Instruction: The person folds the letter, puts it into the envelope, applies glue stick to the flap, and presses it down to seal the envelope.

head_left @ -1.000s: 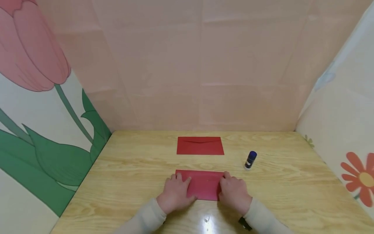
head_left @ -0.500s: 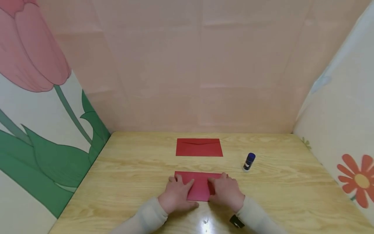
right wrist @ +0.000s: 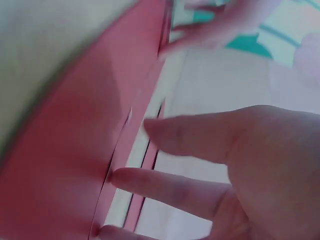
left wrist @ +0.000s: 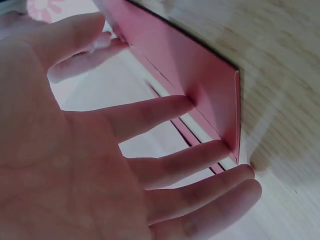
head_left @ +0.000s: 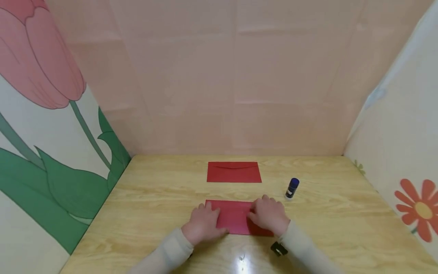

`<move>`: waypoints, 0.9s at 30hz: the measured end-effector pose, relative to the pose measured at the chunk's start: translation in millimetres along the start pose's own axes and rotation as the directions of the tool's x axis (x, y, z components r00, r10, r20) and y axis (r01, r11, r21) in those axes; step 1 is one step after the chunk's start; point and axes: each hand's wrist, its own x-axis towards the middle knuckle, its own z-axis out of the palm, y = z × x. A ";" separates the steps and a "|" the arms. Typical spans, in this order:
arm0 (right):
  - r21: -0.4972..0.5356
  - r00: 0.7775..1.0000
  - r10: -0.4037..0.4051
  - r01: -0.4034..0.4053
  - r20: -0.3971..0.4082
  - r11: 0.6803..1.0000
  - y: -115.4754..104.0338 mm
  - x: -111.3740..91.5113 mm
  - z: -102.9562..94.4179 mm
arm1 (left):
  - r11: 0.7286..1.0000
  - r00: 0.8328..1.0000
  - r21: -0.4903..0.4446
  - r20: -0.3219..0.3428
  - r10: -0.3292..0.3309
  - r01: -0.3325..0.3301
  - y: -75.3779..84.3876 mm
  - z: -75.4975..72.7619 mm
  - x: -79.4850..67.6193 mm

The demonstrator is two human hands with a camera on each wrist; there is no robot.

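Note:
A red envelope [head_left: 234, 219] lies flat on the table in front of me, its left and right parts partly covered by my hands. My left hand [head_left: 203, 224] rests on its left end, fingers spread; in the left wrist view the straight fingertips touch the envelope [left wrist: 215, 100] near its corner and flap line. Toward its right side, my right hand [head_left: 270, 215] reaches across the upper edge. The right wrist view shows straight fingertips touching the envelope [right wrist: 65, 140] along the flap seam, with the thumb [right wrist: 185, 135] held apart from them.
Beyond the hands lies a second red envelope [head_left: 234, 173] with its flap side up. A glue stick [head_left: 292, 189] with a blue cap stands to the right. A pinkish sheet [head_left: 234, 76] covers the back, and flower-printed panels [head_left: 424, 209] flank the wooden table [head_left: 164, 182].
My right hand has slid left from the envelope's right end, then shifted slightly up and right, uncovering the lower right corner. My left hand stays nearly in place.

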 end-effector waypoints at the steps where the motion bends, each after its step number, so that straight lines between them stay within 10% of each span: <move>1: 0.021 1.000 0.010 -0.010 -0.005 1.000 2.3 5.4 -1.6 | 1.000 1.000 -0.006 -0.006 0.003 -0.003 -0.7 -1.4 0.7; 16: 0.210 0.990 0.094 -0.114 0.105 0.971 39.6 29.5 -2.5 | 0.998 1.000 -0.063 -0.022 -0.020 0.019 -7.6 -3.7 1.6; 27: 0.162 0.993 0.062 -0.078 0.102 0.984 10.6 30.3 3.9 | 0.998 0.999 0.032 0.016 0.050 -0.051 3.4 3.4 6.6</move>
